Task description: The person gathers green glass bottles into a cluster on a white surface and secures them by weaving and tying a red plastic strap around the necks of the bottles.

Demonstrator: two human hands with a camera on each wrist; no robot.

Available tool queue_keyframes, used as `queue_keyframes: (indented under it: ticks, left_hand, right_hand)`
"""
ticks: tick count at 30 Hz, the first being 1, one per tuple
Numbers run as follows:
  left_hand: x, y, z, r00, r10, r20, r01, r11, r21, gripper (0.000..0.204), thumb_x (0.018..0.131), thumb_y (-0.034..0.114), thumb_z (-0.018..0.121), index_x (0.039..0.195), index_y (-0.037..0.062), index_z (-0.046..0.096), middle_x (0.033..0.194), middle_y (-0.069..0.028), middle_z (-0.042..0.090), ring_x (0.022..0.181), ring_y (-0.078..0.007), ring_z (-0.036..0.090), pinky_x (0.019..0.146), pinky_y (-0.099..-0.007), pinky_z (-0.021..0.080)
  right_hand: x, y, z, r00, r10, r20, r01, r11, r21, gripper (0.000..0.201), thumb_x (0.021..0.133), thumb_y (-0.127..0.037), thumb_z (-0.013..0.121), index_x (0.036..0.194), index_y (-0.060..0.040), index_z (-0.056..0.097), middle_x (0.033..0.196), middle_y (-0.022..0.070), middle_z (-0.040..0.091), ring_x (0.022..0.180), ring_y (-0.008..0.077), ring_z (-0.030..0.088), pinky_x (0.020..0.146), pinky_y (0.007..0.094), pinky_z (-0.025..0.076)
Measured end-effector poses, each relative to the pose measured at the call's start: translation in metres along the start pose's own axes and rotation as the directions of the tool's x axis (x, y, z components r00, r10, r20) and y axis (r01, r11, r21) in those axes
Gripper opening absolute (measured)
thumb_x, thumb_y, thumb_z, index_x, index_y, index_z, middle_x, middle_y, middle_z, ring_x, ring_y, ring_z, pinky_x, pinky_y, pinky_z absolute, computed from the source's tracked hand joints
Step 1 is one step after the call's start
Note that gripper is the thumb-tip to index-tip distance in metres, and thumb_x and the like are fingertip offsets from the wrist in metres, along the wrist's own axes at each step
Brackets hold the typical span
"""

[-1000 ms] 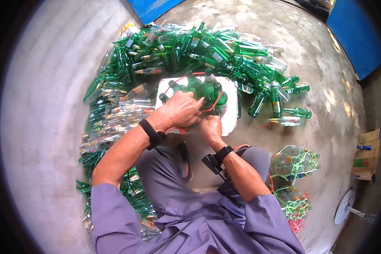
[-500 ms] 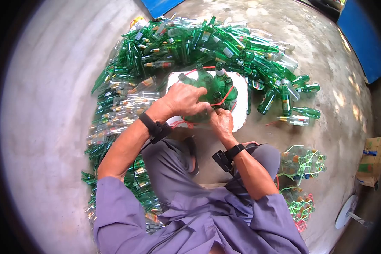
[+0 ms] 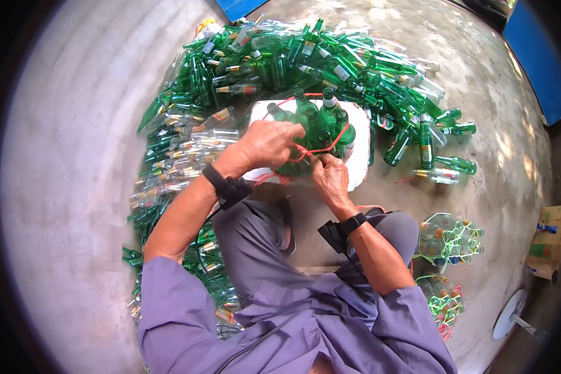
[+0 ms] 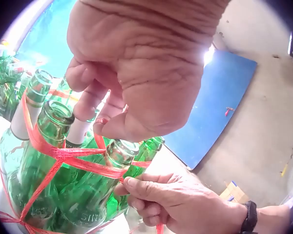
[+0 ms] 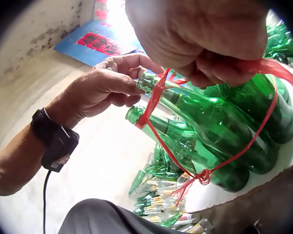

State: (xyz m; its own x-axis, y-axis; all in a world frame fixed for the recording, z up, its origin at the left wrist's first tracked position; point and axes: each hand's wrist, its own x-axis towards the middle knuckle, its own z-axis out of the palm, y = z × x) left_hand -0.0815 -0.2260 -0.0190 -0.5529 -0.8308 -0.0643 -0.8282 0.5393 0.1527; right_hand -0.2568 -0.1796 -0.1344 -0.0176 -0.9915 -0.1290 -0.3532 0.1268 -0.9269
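A bundle of green glass bottles (image 3: 344, 133) stands upright on a white board (image 3: 359, 168), bound by red plastic twine (image 4: 83, 163). In the left wrist view the twine loops around the bottle necks, and a knot (image 5: 203, 177) sits low on the bundle in the right wrist view. My left hand (image 3: 269, 147) is over the near-left bottle tops, thumb and fingers pinching a strand beside a bottle mouth (image 4: 123, 147). At the near side of the bundle, my right hand (image 3: 331, 181) grips the twine, with a length (image 5: 276, 70) trailing from its fist.
A large heap of loose green bottles (image 3: 199, 78) curves around the far and left sides, with clear bottles (image 3: 187, 153) among them. Several bottles bundled with green twine (image 3: 452, 240) stand at right. A cardboard box (image 3: 547, 243) and blue panels (image 3: 538, 68) lie beyond.
The hands have moved apart, exposing red twine across the near bottle necks between them. The head view has shifted, so the scene sits farther right.
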Motion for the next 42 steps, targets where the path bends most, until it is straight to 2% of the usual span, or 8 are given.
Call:
queue_keyframes:
  ticks: [17, 21, 24, 26, 30, 32, 39, 42]
  left_hand:
    - [-0.019, -0.01, -0.002, 0.965, -0.177, -0.192, 0.185, 0.982, 0.027, 0.019, 0.081, 0.015, 0.061, 0.098, 0.0088, 0.063, 0.081, -0.0115, 0.07, 0.079, -0.031, 0.07, 0.069, -0.0433, 0.054]
    - [-0.017, -0.03, 0.002, 0.938, -0.314, -0.146, 0.278, 0.935, -0.219, 0.02, 0.078, 0.012, 0.064, 0.096, 0.0025, 0.062, 0.083, -0.0162, 0.069, 0.079, -0.0344, 0.069, 0.071, -0.0423, 0.053]
    - [-0.008, -0.039, 0.007, 0.941, -0.268, -0.208, 0.21, 0.941, -0.265, 0.018, 0.079, 0.009, 0.063, 0.094, 0.0011, 0.063, 0.084, -0.0185, 0.068, 0.08, -0.0354, 0.068, 0.073, -0.0424, 0.053]
    - [-0.002, -0.039, 0.006, 0.946, -0.222, -0.235, 0.165, 0.957, -0.238, 0.015, 0.078, 0.004, 0.062, 0.092, 0.0002, 0.064, 0.084, -0.0193, 0.068, 0.08, -0.0346, 0.069, 0.074, -0.0414, 0.054]
    - [0.005, -0.047, 0.007, 0.947, -0.221, -0.233, 0.138, 0.935, -0.327, 0.015, 0.077, 0.0, 0.062, 0.091, -0.0001, 0.065, 0.083, -0.0187, 0.068, 0.08, -0.0333, 0.069, 0.074, -0.0394, 0.054]
    - [0.008, -0.045, 0.002, 0.955, -0.188, -0.231, 0.104, 0.938, -0.332, 0.015, 0.076, -0.003, 0.061, 0.09, -0.0002, 0.067, 0.081, -0.0175, 0.067, 0.077, -0.0286, 0.069, 0.072, -0.0369, 0.053]
    - [0.017, -0.045, 0.004, 0.95, -0.275, -0.146, 0.174, 0.858, -0.483, 0.024, 0.073, -0.007, 0.055, 0.089, 0.0017, 0.071, 0.076, -0.0119, 0.07, 0.066, -0.0169, 0.064, 0.065, -0.0339, 0.053]
    - [0.027, -0.048, 0.006, 0.955, -0.264, -0.138, 0.178, 0.876, -0.448, 0.029, 0.072, -0.008, 0.053, 0.088, 0.0021, 0.073, 0.073, -0.0109, 0.071, 0.064, -0.0149, 0.065, 0.061, -0.0324, 0.052]
  right_hand:
    - [-0.003, -0.013, -0.007, 0.987, -0.159, -0.025, 0.157, 0.985, -0.072, 0.024, 0.093, -0.025, 0.063, 0.088, -0.0032, 0.071, 0.077, 0.0214, 0.068, 0.074, 0.0418, 0.066, 0.066, 0.0499, 0.05]
    - [-0.002, -0.01, 0.0, 0.975, -0.214, -0.061, 0.213, 0.977, -0.032, 0.024, 0.093, -0.024, 0.065, 0.089, -0.0021, 0.073, 0.065, 0.0177, 0.064, 0.061, 0.0328, 0.065, 0.06, 0.042, 0.048]
    - [0.0, -0.011, 0.001, 0.985, -0.173, -0.01, 0.174, 0.985, 0.014, 0.024, 0.093, -0.024, 0.063, 0.089, -0.001, 0.071, 0.076, 0.0231, 0.066, 0.073, 0.0421, 0.066, 0.066, 0.0489, 0.049]
    - [0.0, -0.007, 0.005, 0.975, -0.216, -0.061, 0.217, 0.976, 0.02, 0.022, 0.092, -0.02, 0.066, 0.088, 0.0008, 0.073, 0.064, 0.0182, 0.064, 0.058, 0.0285, 0.065, 0.058, 0.04, 0.048]
    - [-0.001, -0.011, 0.004, 0.973, -0.218, -0.073, 0.221, 0.974, 0.04, 0.022, 0.093, -0.019, 0.066, 0.088, 0.0012, 0.073, 0.063, 0.0181, 0.063, 0.058, 0.027, 0.065, 0.058, 0.0389, 0.048]
    - [-0.001, -0.014, 0.002, 0.988, -0.157, -0.012, 0.158, 0.985, 0.069, 0.024, 0.093, -0.021, 0.063, 0.091, 0.0006, 0.072, 0.076, 0.0246, 0.066, 0.075, 0.0431, 0.066, 0.066, 0.0484, 0.05]
    - [0.001, -0.008, 0.006, 0.986, -0.168, -0.014, 0.168, 0.983, 0.078, 0.024, 0.094, -0.02, 0.062, 0.089, 0.0022, 0.07, 0.075, 0.026, 0.065, 0.074, 0.0441, 0.066, 0.066, 0.0491, 0.05]
    - [0.002, -0.003, 0.01, 0.978, -0.199, -0.059, 0.202, 0.978, 0.056, 0.022, 0.093, -0.016, 0.063, 0.086, 0.0027, 0.071, 0.064, 0.0196, 0.062, 0.059, 0.0285, 0.065, 0.059, 0.04, 0.048]
